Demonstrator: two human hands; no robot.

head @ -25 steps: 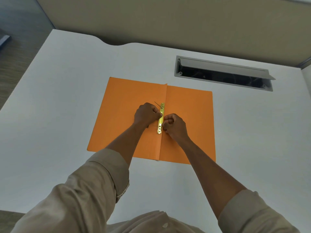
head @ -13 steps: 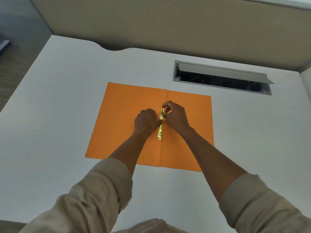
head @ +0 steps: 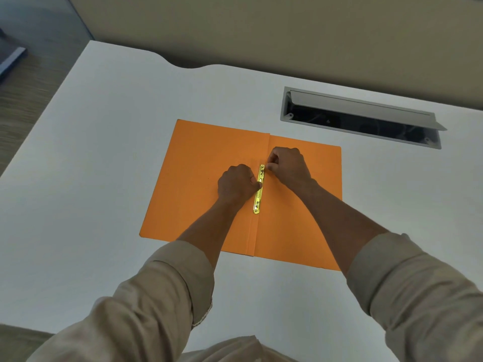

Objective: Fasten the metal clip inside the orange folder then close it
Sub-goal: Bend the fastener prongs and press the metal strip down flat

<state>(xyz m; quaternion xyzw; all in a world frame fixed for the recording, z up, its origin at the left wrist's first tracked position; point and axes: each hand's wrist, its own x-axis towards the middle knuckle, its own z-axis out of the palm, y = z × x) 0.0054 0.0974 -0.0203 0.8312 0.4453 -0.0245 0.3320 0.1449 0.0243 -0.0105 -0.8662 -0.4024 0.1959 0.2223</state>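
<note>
An orange folder (head: 203,184) lies open and flat in the middle of the white desk. A gold metal clip (head: 258,197) runs along its centre fold. My left hand (head: 236,184) is curled, and its thumb presses on the middle of the clip from the left. My right hand (head: 287,165) sits at the clip's far end with its fingertips pinched on the top of the strip. The far end of the clip is partly hidden by my fingers.
The white desk (head: 104,152) spreads around the folder. An open grey cable tray (head: 360,118) is set into the desk at the back right. A beige partition (head: 261,30) stands behind the desk, whose back edge has a curved notch.
My right hand has moved from the lower part of the clip up to its far end. The left hand has stayed pressed on the clip's middle.
</note>
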